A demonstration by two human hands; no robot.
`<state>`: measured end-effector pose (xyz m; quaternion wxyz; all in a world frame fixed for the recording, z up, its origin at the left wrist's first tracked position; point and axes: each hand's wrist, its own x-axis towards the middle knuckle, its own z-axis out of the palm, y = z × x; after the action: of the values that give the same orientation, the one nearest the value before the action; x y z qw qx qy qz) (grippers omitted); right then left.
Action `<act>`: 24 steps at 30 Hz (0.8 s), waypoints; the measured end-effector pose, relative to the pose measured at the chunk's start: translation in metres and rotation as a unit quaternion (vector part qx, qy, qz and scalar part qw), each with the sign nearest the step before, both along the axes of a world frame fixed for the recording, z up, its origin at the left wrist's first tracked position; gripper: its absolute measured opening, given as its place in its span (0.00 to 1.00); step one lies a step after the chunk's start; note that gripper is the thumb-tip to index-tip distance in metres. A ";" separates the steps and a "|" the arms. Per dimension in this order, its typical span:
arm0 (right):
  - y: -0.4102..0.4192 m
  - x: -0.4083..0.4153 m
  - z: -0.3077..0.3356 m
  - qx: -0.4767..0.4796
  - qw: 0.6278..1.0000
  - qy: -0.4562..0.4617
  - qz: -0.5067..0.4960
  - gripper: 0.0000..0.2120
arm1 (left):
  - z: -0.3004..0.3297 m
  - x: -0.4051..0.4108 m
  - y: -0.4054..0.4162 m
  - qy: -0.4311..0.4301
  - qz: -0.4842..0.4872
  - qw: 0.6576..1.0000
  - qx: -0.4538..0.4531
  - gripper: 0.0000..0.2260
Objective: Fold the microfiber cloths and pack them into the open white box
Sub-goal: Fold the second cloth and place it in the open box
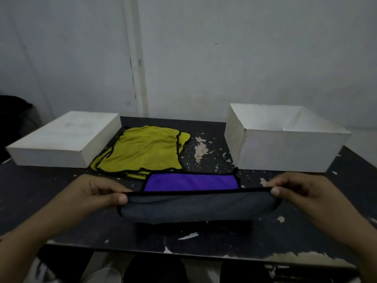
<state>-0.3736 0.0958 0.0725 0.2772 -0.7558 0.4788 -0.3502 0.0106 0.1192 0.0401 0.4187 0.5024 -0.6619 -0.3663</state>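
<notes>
Two hands hold a purple-and-grey microfiber cloth [195,205] taut by its black-trimmed top edge above a dark, chipped surface [214,158].

The left hand [95,193] pinches the cloth's left corner between thumb and curled fingers [122,199]; the right hand [302,190] pinches the right corner the same way. The grey side faces the camera and sags between the hands, with the purple side showing behind the upper edge. Beyond it a loose pile of yellow cloths [142,150] lies on the surface, between a closed white box [63,139] at far left and the open white box [285,152] at far right.
</notes>
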 end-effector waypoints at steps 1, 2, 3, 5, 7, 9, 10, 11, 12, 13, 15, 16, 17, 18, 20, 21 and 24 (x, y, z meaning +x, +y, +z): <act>-0.006 0.001 -0.005 0.005 1.000 0.000 -0.007 0.08 | 0.000 -0.003 -0.004 0.001 0.005 1.000 0.002 0.28; -0.012 0.003 -0.010 0.010 1.000 0.003 -0.015 0.10 | -0.002 -0.005 -0.009 -0.006 0.015 1.000 -0.001 0.26; -0.021 0.005 -0.016 0.012 1.000 0.012 -0.025 0.10 | -0.003 -0.007 -0.016 -0.009 0.026 1.000 0.006 0.20; -0.041 0.010 -0.028 0.010 0.998 0.032 -0.050 0.09 | -0.009 -0.008 -0.031 -0.005 0.043 0.998 0.035 0.06; -0.062 0.016 -0.040 0.005 0.996 0.059 -0.072 0.08 | -0.018 -0.007 -0.046 -0.014 0.051 0.997 0.054 0.08; -0.083 0.023 -0.054 0.008 0.992 0.082 -0.096 0.06 | -0.026 -0.007 -0.060 -0.032 0.069 0.995 0.069 0.06; -0.092 0.026 -0.061 0.011 0.990 0.091 -0.108 0.06 | -0.031 -0.006 -0.067 -0.052 0.076 0.994 0.066 0.07; -0.101 0.030 -0.067 0.013 0.988 0.096 -0.120 0.06 | -0.034 -0.007 -0.074 -0.074 0.088 0.991 0.065 0.08; -0.108 0.033 -0.072 0.019 0.986 0.098 -0.133 0.06 | -0.038 -0.008 -0.081 -0.096 0.097 0.989 0.059 0.08; -0.115 0.037 -0.077 0.026 0.984 0.097 -0.144 0.06 | -0.040 -0.010 -0.086 -0.116 0.108 0.986 0.057 0.08; -0.126 0.044 -0.083 0.040 0.981 0.097 -0.161 0.08 | -0.046 -0.009 -0.098 -0.154 0.128 0.979 0.043 0.08; -0.130 0.046 -0.086 0.044 0.980 0.101 -0.168 0.08 | -0.050 -0.008 -0.103 -0.179 0.137 0.973 0.036 0.07; -0.133 0.048 -0.089 0.045 0.978 0.107 -0.174 0.08 | -0.052 -0.008 -0.106 -0.201 0.144 0.968 0.036 0.05; -0.135 0.049 -0.093 0.046 0.977 0.114 -0.176 0.08 | -0.056 -0.007 -0.109 -0.214 0.148 0.965 0.039 0.04; -0.137 0.051 -0.100 0.042 0.976 0.121 -0.175 0.08 | -0.062 -0.008 -0.115 -0.230 0.152 0.960 0.057 0.03; -0.137 0.051 -0.103 0.036 0.977 0.119 -0.174 0.08 | -0.064 -0.009 -0.116 -0.237 0.153 0.957 0.062 0.04; -0.135 0.052 -0.109 0.011 0.976 0.125 -0.180 0.09 | -0.068 -0.011 -0.117 -0.249 0.158 0.955 0.040 0.07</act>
<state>-0.3215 -0.0388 -0.0363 0.1557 -0.6922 0.6413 -0.2921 -0.0004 0.0026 -0.0275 0.2723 0.6920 -0.6424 -0.1850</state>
